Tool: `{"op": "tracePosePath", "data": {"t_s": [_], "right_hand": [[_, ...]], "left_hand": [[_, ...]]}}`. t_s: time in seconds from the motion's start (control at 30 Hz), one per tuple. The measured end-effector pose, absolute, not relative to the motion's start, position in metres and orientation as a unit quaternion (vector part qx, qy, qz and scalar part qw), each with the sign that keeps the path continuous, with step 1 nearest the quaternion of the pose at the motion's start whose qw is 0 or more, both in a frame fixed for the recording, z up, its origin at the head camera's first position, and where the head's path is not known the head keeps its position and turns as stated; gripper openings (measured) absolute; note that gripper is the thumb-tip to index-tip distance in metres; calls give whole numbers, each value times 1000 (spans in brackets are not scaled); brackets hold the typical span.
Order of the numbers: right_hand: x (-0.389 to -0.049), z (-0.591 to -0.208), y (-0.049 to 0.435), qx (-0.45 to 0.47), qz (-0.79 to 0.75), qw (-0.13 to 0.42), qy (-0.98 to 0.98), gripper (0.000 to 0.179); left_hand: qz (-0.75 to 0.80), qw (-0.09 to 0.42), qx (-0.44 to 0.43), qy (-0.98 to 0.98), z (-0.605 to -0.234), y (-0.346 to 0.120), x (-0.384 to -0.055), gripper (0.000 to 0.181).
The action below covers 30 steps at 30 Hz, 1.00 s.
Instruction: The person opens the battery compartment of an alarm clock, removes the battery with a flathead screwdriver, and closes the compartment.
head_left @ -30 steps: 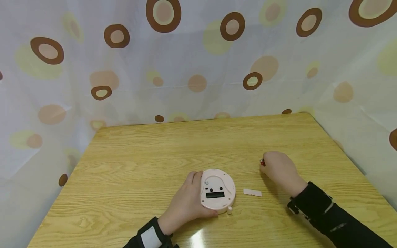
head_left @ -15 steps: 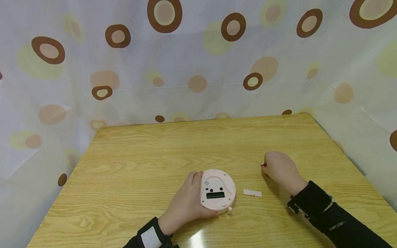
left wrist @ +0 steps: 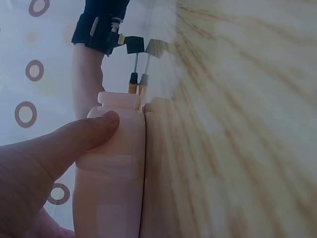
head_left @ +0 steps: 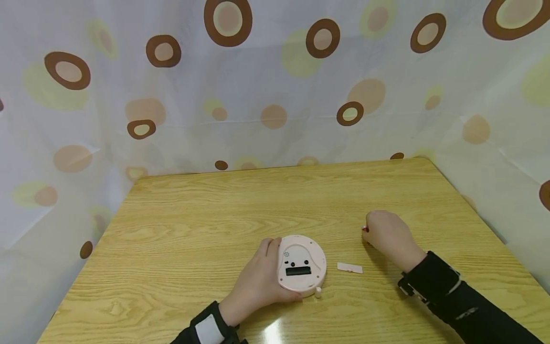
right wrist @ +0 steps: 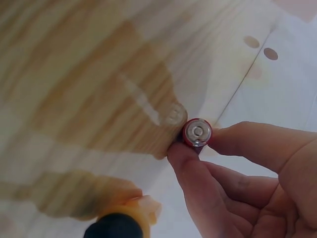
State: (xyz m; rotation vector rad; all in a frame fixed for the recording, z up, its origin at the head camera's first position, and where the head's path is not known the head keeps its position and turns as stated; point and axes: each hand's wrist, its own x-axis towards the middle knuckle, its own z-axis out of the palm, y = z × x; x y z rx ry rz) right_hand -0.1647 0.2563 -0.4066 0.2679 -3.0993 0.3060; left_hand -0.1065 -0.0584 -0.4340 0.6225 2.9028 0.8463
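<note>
My left hand [head_left: 258, 279] grips a round pale pink alarm clock [head_left: 317, 255] by its left side, back facing up. The clock's back has speaker holes, small dark knobs and an uncovered, dark battery slot [head_left: 298, 271]. In the left wrist view my thumb [left wrist: 96, 130] presses the clock's side, close to a short foot [left wrist: 119, 100]. My right hand [head_left: 388, 236] is over the table to the right, pinching a red battery [right wrist: 198, 132] between thumb and finger. Its round metal end shows in the right wrist view. Between the hands lies a thin pink battery cover [head_left: 350, 267].
Wood-grained table [head_left: 215, 210] under both hands. A white curtain [head_left: 258, 71] with brown and green circles stands behind it and along the sides. A black and orange piece [right wrist: 119, 223] shows low in the right wrist view.
The battery has turned a little in the right hand's fingers, so less of it shows from the head. The left hand, clock and cover have stayed put.
</note>
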Motion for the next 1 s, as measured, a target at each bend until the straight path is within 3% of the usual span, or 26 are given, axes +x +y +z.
{"op": "tracePosePath", "data": {"t_s": [1.0], "right_hand": [[-156,-404,256,84,87,33,-992,55]], "left_hand": [[271,18,210,939,-434,-59,-106,131]]}}
